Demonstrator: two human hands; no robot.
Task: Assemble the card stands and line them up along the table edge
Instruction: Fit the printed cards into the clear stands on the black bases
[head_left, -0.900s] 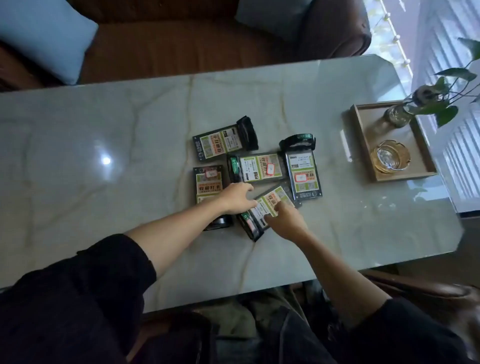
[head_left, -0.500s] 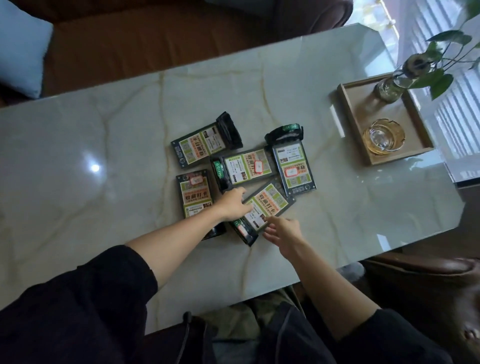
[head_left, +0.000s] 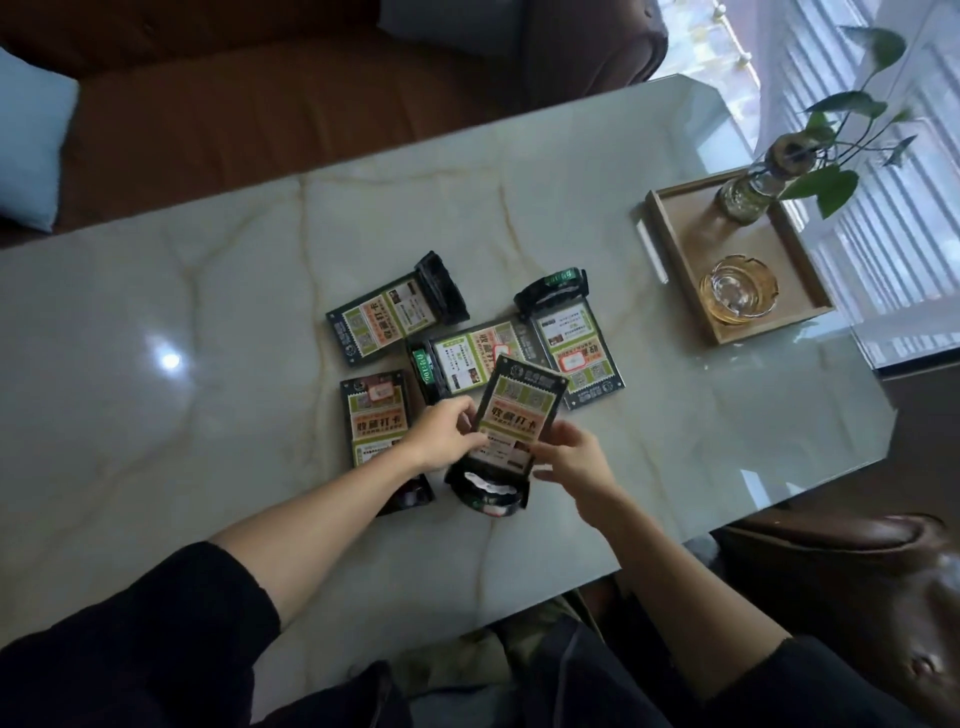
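In the head view, both our hands hold one card stand (head_left: 519, 410) just above the tabletop (head_left: 208, 322): left hand (head_left: 448, 435) pinches its left edge, right hand (head_left: 569, 457) its right. Its long axis runs away from us, black base (head_left: 488, 491) nearest; four others lie flat beyond.

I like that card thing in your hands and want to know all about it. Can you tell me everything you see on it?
The held card stand is a black-framed card with a green, orange and white printed face showing big characters and blurry square codes. A curved black base hangs at its near end, with something white on it. It is lifted above the marble table and tilted, top pointing away. The left hand pinches its left edge, and the right hand holds its right edge.
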